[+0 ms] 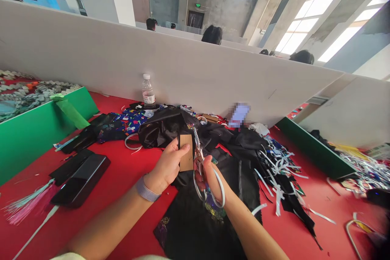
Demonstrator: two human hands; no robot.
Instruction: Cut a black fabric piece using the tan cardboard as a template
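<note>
Pinching the brown card [187,162] against thin black cloth [179,141] that shows past its edges, the left hand [166,165] has its fingers [183,152] clenched from the card's left, thumb flat on its face. The right hand [213,180], just to the right of the card, grasps the scissors [199,157], thumb and fingers through the loops; the blades point away from the wearer along the card's right edge. Whether they bite the cloth at this instant cannot be told. The step in hand looks like trimming cloth by the card's outline, so a firm thumb near the card's middle should stop the layers sliding. The blades are best run parallel to the card's edge, shaving neither cardboard nor the left fingertips, and the card turned for each new side rather than the right wrist twisted. Patterned black fabric [195,231] spreads on the red bench [122,183] below the card and could catch under the blades, so it is worth holding the work above it. White offcuts [280,166] lie well right of the card.
</note>
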